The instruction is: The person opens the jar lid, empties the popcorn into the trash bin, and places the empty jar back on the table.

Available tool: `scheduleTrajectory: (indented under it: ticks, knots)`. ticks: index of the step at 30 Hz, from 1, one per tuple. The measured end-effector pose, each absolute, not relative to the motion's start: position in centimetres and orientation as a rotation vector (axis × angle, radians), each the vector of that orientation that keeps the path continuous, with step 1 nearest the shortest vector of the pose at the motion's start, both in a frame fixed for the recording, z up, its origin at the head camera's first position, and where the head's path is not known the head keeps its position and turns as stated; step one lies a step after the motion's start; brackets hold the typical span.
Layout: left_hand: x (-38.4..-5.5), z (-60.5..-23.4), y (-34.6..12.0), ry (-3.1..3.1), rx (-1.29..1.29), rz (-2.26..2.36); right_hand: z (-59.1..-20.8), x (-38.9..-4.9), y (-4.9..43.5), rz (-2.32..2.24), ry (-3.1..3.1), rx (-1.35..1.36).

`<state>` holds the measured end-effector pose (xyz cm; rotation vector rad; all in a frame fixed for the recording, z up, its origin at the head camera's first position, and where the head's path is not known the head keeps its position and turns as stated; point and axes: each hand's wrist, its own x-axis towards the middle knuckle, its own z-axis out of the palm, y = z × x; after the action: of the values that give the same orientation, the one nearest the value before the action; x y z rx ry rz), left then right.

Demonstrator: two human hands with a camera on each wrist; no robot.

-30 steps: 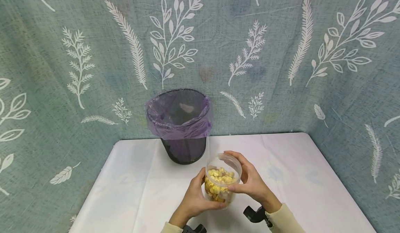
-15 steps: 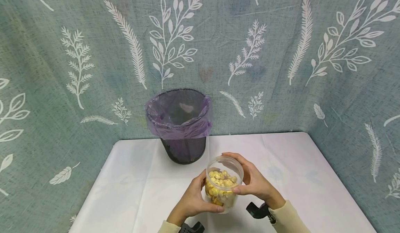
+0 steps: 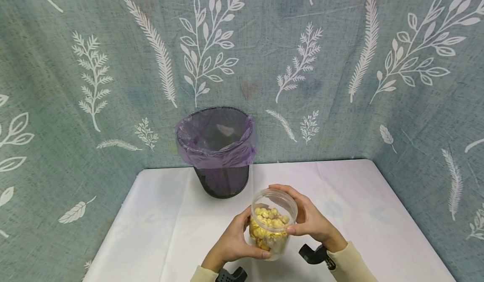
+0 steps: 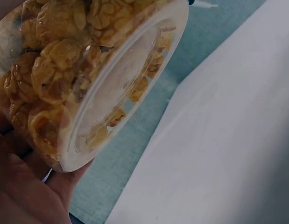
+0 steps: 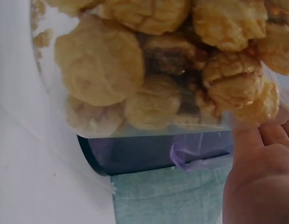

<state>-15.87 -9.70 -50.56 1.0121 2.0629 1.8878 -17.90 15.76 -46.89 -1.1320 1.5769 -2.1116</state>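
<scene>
A clear plastic jar (image 3: 271,231) of yellow caramel popcorn (image 3: 269,220) is held between both hands, tilted, its round rim facing up toward the head camera. My left hand (image 3: 232,241) grips the lower left side, thumb across the front near the base. Around the upper right side curls my right hand (image 3: 308,217), its thumb just under the rim. In the left wrist view the jar's base (image 4: 119,93) shows large, with the left palm (image 4: 23,186) beneath it. The right wrist view has popcorn (image 5: 102,60) through the jar wall and part of the right hand (image 5: 261,172).
A black mesh trash bin (image 3: 223,181) lined with a purple plastic bag (image 3: 234,158) stands at the back of the white-covered table (image 3: 159,214), left of the jar. Teal leaf-print cloth (image 3: 242,55) hangs behind and on both sides. Black camera mounts (image 3: 311,254) sit at the wrists.
Both hands and the jar have shifted slightly right and toward the person. The jar's rim has moved a little lower in the view, while the bin has stayed put.
</scene>
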Motion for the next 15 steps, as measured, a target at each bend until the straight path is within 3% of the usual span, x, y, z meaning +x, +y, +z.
scheduleTrajectory:
  ticks: [15]
  knots:
    - [-15.3, -50.8, -9.8, 2.136, 0.861, 1.902, -46.4, -18.6, 17.6, -2.262, 1.785, -1.102]
